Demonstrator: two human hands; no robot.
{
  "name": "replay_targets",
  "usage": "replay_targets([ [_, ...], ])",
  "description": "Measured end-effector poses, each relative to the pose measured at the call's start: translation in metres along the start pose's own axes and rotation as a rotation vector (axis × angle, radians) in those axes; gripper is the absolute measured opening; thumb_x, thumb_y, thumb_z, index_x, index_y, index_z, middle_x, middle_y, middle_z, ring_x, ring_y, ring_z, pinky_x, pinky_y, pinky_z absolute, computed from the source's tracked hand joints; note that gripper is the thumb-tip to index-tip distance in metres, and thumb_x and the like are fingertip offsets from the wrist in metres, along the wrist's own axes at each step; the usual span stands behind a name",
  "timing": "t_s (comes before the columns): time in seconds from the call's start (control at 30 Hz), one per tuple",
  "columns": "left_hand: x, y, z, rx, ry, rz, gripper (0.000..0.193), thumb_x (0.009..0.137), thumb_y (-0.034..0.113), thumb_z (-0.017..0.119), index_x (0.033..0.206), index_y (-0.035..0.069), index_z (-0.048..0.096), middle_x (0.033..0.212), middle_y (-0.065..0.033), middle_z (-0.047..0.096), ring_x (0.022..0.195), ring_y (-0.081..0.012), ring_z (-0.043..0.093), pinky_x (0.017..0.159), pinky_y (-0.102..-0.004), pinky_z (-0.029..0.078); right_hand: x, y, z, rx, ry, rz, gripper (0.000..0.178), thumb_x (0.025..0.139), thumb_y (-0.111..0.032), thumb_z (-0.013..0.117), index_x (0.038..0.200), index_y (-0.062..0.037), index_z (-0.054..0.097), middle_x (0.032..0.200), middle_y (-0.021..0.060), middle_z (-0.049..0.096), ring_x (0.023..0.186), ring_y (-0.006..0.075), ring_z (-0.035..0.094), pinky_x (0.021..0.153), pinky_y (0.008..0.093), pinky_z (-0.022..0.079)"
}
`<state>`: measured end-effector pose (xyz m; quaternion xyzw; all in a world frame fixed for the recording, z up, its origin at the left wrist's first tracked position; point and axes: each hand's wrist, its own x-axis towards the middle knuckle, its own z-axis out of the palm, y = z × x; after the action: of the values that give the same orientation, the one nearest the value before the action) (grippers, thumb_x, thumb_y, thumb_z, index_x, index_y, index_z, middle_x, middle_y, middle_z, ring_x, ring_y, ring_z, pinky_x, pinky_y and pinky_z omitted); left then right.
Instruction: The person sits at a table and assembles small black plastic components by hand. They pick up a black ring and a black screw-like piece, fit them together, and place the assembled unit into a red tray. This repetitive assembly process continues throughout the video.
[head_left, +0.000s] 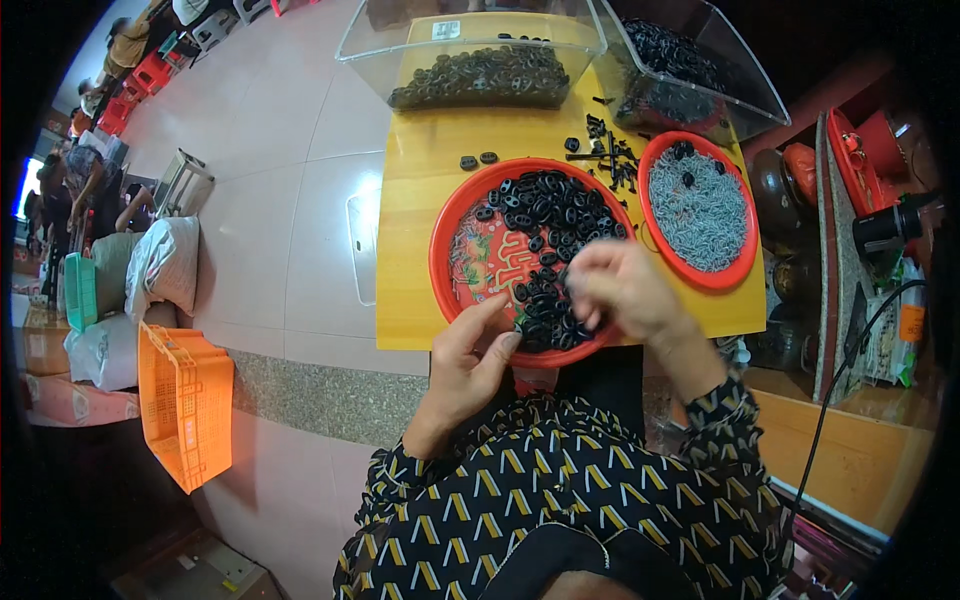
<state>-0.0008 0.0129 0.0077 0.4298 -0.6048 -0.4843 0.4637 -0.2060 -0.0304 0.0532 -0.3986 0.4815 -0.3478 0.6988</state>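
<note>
Small black oval pieces with two holes (pixel 545 205) are heaped in a red round tray (pixel 441 255) with a printed bottom. Over its near-left rim, my left hand (pixel 470 360) is closed, thumb and fingers curled beside the pile. Whatever lies between its fingertips is too small to make out. Above the tray's right side, my right hand (pixel 625 290) is smeared by motion, and its fingertips cannot be read. Silvery screws (pixel 700 215) fill a second red tray (pixel 752 245) at the right, with a few black pieces on top.
A yellow table (pixel 410 180) carries both trays. At its far side stand a clear bin (pixel 480 75) of black pieces and another clear bin (pixel 680 70) of dark parts. Loose black parts (pixel 610 155) lie between. An orange crate (pixel 185 400) is at the left; people work farther off.
</note>
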Motion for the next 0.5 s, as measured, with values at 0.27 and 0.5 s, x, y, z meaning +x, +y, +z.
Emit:
replay_targets([
  [0.27,-0.004,-0.016,-0.008,0.062,0.097,0.081,0.023,0.077,-0.004,0.058,0.099,-0.006,0.053,0.078,-0.0072,0.056,0.067,-0.0107,0.053,0.061,-0.0214,0.043,0.044,-0.090,-0.073,-0.002,0.325,-0.595,0.012,0.080,-0.007,0.055,0.087,0.0030,0.058,0.071,0.0064,0.059,0.060,0.0101,0.055,0.056,0.0208,0.045],
  [0.5,-0.005,-0.015,-0.014,0.067,0.023,0.053,0.023,0.080,-0.004,0.054,0.103,-0.007,0.051,0.082,-0.0059,0.055,0.074,-0.0101,0.053,0.066,-0.0213,0.043,0.033,0.001,-0.019,-1.024,0.107,-0.578,0.011,0.071,-0.010,0.058,0.080,-0.0040,0.061,0.074,0.0124,0.058,0.074,0.0283,0.057,0.067,0.0364,0.045],
])
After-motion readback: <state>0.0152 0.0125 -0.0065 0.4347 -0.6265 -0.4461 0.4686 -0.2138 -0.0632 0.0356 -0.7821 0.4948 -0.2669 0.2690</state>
